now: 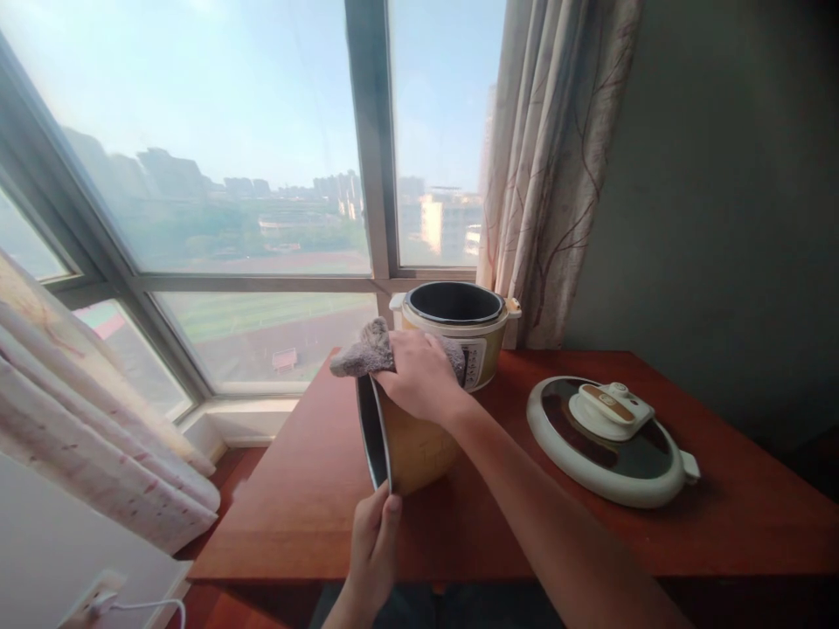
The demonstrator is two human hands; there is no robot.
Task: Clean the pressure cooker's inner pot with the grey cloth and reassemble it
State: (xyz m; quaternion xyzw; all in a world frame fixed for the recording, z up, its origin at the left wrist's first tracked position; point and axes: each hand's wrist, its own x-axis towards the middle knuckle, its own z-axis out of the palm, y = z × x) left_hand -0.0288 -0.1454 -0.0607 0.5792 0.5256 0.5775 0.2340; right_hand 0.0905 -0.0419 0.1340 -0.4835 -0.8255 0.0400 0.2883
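A golden inner pot (pixel 419 450) with a dark inside is tipped on its side above the wooden table, its mouth turned to the left. My left hand (pixel 375 537) pinches the near, lower part of its rim between thumb and fingers. Across the pot's upper side lies my right hand (pixel 423 371), closed over a fluffy grey cloth (pixel 364 354) that bunches out past the rim. Just behind stands the electric pressure cooker body (pixel 485 349), partly hidden by the right hand and cloth. Whether the pot touches the table is hard to tell.
The cooker's round lid (pixel 606 441), with a white rim and handle, rests on the right of the reddish wooden table (pixel 288 524). Windows and curtains (pixel 557 175) are behind the table. A white cable (pixel 148 604) is plugged into a wall socket at lower left.
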